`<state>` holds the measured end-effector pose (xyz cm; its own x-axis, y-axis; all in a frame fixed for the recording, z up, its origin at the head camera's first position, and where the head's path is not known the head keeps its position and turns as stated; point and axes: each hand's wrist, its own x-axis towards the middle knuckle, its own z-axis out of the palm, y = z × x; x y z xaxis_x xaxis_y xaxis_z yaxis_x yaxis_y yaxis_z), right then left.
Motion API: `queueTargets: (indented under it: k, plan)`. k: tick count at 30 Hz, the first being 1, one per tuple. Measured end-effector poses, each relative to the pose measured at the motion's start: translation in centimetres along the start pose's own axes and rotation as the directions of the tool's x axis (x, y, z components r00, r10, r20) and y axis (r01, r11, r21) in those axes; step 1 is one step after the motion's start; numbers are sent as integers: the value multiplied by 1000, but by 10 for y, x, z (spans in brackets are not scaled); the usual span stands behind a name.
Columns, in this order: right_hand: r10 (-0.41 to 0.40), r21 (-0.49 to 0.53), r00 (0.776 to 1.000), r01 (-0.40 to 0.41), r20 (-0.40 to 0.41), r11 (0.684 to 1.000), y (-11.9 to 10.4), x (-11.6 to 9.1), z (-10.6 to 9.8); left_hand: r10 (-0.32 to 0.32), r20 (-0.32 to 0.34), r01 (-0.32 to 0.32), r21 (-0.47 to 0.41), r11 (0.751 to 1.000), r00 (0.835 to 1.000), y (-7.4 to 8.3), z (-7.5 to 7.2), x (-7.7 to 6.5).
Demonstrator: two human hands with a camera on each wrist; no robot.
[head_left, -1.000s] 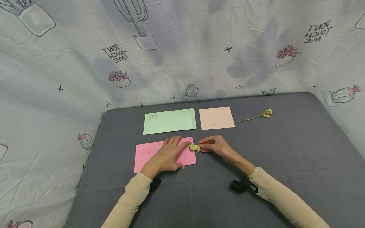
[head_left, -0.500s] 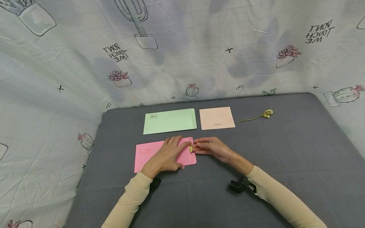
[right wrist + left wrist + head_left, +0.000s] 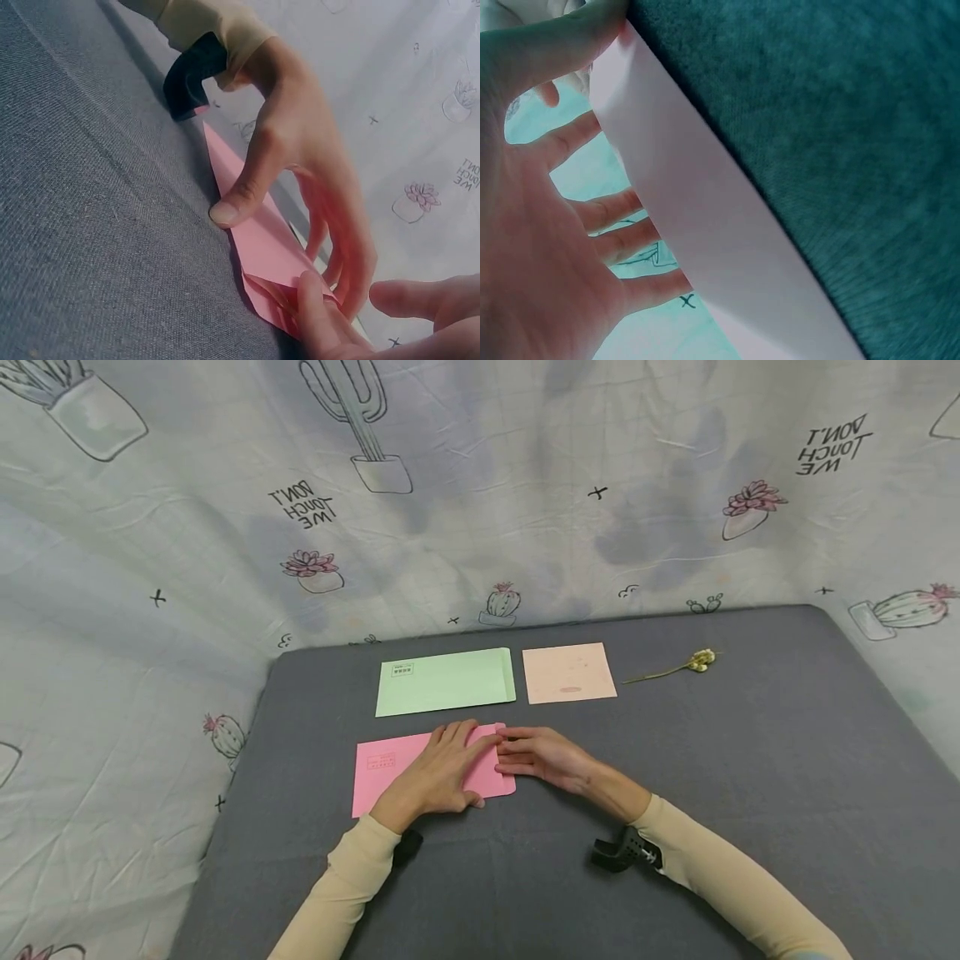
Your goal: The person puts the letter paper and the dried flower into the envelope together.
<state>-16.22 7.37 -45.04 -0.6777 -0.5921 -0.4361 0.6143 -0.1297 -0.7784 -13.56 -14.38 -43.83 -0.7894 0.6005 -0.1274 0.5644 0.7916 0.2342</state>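
Observation:
A pink envelope (image 3: 381,762) lies on the grey tabletop with its opening toward the right. My left hand (image 3: 437,770) spans it, thumb at the near long edge and fingers over the far one. From the right wrist view, the arched left hand (image 3: 315,139) squeezes the pink envelope (image 3: 262,240) so that its mouth bulges open. My right hand (image 3: 551,758) is at that mouth, fingers fairly straight. One of its fingers (image 3: 315,311) reaches into the opening, while the thumb stays apart. No yellow flower cluster shows at the mouth now.
Behind the hands lie a green envelope (image 3: 446,683) and a peach-coloured envelope or card (image 3: 570,672). A dried yellow flower on a stem (image 3: 701,660) lies to their right. A printed cloth (image 3: 525,510) hangs behind the table's far edge.
My right hand has moved left, pushing the yellow flower cluster into the envelope's mouth until it went out of sight. Its pinch has loosened. The left hand has kept its place.

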Motion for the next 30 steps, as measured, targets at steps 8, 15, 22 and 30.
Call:
queueTargets:
  k: [8,15,22,30]
  plan:
    - [-65,-181,997,71,43,981,-3,-8,-12,18,1,-18,40,999,1000,3,2,0]
    - [-189,-346,982,186,24,920,-23,-10,-34,53,9,-54,75,996,999,5,-1,0]
    - [-206,-284,977,181,-59,942,-47,4,-45,44,51,-45,14,999,998,8,-10,5]
    - [-229,-271,967,194,-107,943,-59,25,-44,-74,39,75,-7,997,996,-5,-37,46]
